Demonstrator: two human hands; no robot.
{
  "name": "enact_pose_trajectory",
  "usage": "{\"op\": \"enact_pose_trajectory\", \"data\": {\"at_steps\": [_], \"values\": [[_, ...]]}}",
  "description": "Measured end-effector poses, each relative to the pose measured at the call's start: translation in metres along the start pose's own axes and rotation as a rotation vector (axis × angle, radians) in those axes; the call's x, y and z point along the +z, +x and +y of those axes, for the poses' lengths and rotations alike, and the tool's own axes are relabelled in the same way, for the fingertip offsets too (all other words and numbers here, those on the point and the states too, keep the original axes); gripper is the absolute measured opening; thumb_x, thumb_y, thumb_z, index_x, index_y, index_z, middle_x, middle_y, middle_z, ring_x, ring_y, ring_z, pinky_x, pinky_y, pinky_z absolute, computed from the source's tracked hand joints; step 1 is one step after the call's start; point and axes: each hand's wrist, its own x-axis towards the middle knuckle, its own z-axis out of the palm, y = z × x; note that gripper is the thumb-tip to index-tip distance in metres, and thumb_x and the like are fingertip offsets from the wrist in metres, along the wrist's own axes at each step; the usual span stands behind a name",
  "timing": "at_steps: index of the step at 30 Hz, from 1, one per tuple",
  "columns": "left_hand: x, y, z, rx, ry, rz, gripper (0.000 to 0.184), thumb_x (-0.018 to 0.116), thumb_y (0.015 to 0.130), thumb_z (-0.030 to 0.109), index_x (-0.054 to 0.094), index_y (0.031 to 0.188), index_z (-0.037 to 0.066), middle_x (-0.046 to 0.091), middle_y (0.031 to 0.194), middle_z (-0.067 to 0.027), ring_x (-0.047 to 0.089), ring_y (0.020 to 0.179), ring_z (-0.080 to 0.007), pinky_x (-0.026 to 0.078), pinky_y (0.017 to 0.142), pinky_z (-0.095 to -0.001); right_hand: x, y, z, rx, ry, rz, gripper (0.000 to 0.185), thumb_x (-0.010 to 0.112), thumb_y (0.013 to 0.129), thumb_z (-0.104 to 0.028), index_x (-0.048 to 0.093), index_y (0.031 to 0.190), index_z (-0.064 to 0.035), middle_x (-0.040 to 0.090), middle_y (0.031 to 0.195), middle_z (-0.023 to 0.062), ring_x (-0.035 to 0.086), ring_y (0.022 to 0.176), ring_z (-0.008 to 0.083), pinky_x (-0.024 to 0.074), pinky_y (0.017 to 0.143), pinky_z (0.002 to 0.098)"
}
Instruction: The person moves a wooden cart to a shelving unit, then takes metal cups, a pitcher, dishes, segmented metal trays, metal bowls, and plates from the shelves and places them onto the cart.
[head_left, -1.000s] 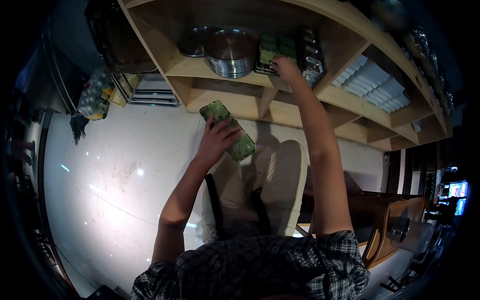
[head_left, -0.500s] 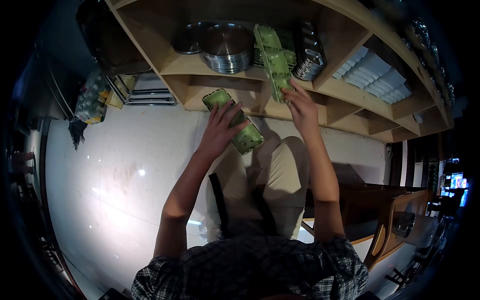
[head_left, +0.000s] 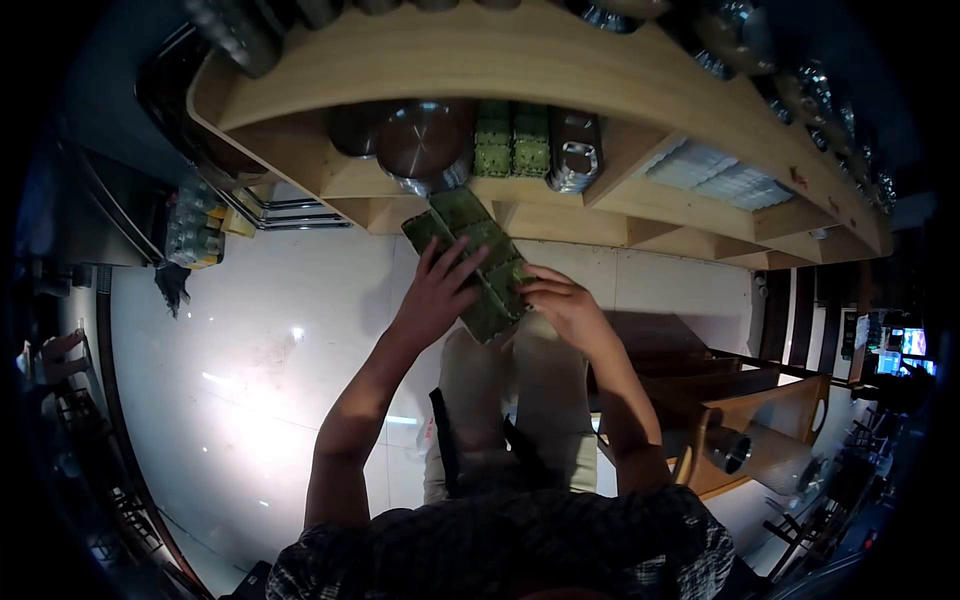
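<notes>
Two green compartment trays are together in front of the shelf, partly overlapping. My left hand (head_left: 437, 296) lies on the lower-left green tray (head_left: 483, 318), fingers spread over its surface and its edge. With fingers and thumb, my right hand (head_left: 562, 303) grips the right end of the upper green tray (head_left: 462, 211). More green trays (head_left: 512, 158) stand side by side on the shelf, between a stack of round metal plates (head_left: 425, 145) and a stack of metal trays (head_left: 574, 160).
The wooden shelf unit (head_left: 450, 57) spans the top, with white items (head_left: 715, 175) in a right compartment. Bottles (head_left: 193, 228) and metal rails (head_left: 290, 215) are at the left. At the right are a wooden chair (head_left: 700, 440) and a clear container (head_left: 775, 462).
My right hand has brought its green tray down from the shelf and against the tray at my left hand. The view has shifted, showing more of the shelf's top.
</notes>
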Motion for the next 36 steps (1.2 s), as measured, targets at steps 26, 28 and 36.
{"op": "enact_pose_trajectory", "data": {"at_steps": [26,28,36], "values": [[-0.351,0.067,0.265,0.381,-0.232,0.071,0.037,0.058,0.072,0.009,0.057,0.109,0.01,0.051,0.091,-0.0033,0.049,0.096,-0.0204,0.032,0.102,-0.0471,-0.197,-0.08,-0.463,0.145,-0.177,0.185,0.015,0.065,0.072,-0.002,0.064,0.087,-0.0013,0.064,0.101,0.007,0.052,0.114,0.0271,0.0492,0.087,0.0364],[-0.352,0.069,0.286,0.431,-0.289,0.137,0.035,0.059,0.071,0.009,0.058,0.106,0.01,0.05,0.091,-0.0034,0.049,0.096,-0.0202,0.03,0.104,-0.0479,-0.203,-0.101,-0.479,0.126,-0.173,0.216,0.015,0.064,0.074,-0.002,0.064,0.089,-0.0003,0.064,0.101,0.0083,0.051,0.114,0.0295,0.0476,0.089,0.0381],[-0.307,0.086,0.399,0.62,-0.406,0.165,0.036,0.061,0.069,0.008,0.053,0.105,0.011,0.051,0.095,-0.004,0.049,0.095,-0.0221,0.031,0.102,-0.0486,-0.229,-0.223,-0.504,0.195,-0.103,0.364,0.012,0.059,0.083,-0.01,0.062,0.088,0.0001,0.062,0.101,0.0082,0.049,0.114,0.0323,0.0427,0.091,0.042]]}}
